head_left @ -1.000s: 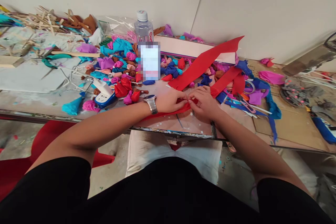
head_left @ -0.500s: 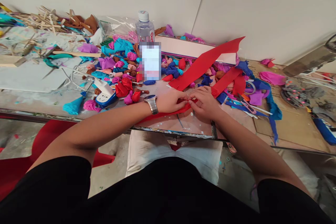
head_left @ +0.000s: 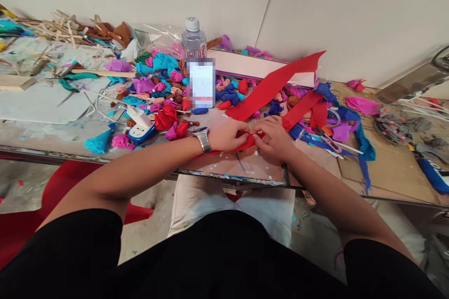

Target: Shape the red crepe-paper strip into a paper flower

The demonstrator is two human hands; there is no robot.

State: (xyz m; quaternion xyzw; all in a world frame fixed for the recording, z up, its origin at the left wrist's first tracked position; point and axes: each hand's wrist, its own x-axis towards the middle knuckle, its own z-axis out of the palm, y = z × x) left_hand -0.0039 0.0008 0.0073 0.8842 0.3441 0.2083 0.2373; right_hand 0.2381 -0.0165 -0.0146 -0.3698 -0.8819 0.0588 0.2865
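Observation:
At the table's front edge, my left hand (head_left: 228, 134) and my right hand (head_left: 272, 138) meet, thumbs and fingers pinched on a red crepe-like strip (head_left: 248, 143). Part of that strip runs under my left wrist, and my fingers cover the pinched spot. Just beyond my hands a wide red strip (head_left: 273, 86) slants up to the right. Another red strip (head_left: 302, 110) lies beyond my right hand. Red rosettes (head_left: 165, 118) and other small rolled, crumpled pieces in blue, pink and brown lie past my left hand.
A water bottle (head_left: 193, 39) stands behind a blurred upright phone-like screen (head_left: 202, 83). A blue-and-white power strip (head_left: 141, 131) lies left. Pliers (head_left: 72, 81) and wood sticks (head_left: 66, 28) are farther left. Pink-handled scissors (head_left: 331, 144) and cardboard (head_left: 393, 173) lie right.
My fingers have parted very slightly at the pinched spot, and both hands stay in nearly the same place on the red strip. The view has shifted a little.

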